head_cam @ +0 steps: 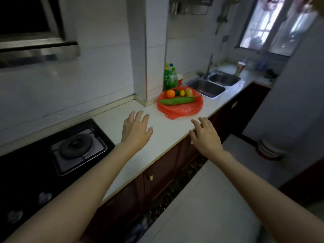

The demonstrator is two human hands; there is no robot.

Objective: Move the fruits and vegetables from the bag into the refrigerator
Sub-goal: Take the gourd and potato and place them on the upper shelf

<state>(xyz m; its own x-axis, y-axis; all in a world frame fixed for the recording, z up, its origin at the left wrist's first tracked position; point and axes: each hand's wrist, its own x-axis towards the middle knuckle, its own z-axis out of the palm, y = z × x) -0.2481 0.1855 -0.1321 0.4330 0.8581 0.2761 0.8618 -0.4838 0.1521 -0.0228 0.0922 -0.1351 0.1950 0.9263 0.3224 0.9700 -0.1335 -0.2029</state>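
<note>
Left hand spread, empty, over surface | right hand spread, empty, at edge | bag ahead by sink, produce on top | risk: orange may roll off if bag tugged

Dim, soft-blurred kitchen; daylight glares through the window.

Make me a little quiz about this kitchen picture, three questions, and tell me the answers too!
1. True or false: the left hand holds the orange.
2. What colour is the bag under the fruit?
3. The sink is: A) left of the stove B) beyond the bag C) on the floor.

Key: 1 false, both hands are open and the right hand holds nothing either; 2 red; 3 B.
</note>
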